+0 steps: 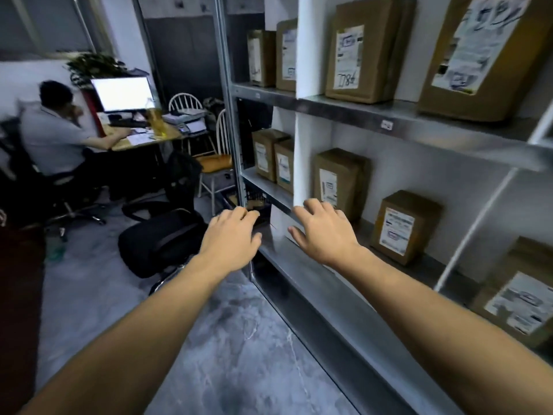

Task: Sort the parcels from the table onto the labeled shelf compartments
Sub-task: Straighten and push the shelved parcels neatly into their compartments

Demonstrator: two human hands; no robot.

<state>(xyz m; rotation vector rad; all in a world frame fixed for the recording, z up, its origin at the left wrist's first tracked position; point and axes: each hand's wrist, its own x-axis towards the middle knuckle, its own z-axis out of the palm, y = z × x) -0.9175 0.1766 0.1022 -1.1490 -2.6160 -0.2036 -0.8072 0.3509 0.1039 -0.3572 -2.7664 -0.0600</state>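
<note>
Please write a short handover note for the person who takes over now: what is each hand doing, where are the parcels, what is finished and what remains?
Left hand: empty, fingers spread, at the front edge of the middle shelf near the shelf post.
Right hand: empty, open, over the middle shelf beside the white divider.
Parcels: brown boxes stand upright on the top shelf, for example one marked by hand, and on the middle shelf, for example one with a white label.
Done: several parcels are already shelved.
Left: the table is not in view, so how many remain cannot be told. Fetch the next parcel.
</note>
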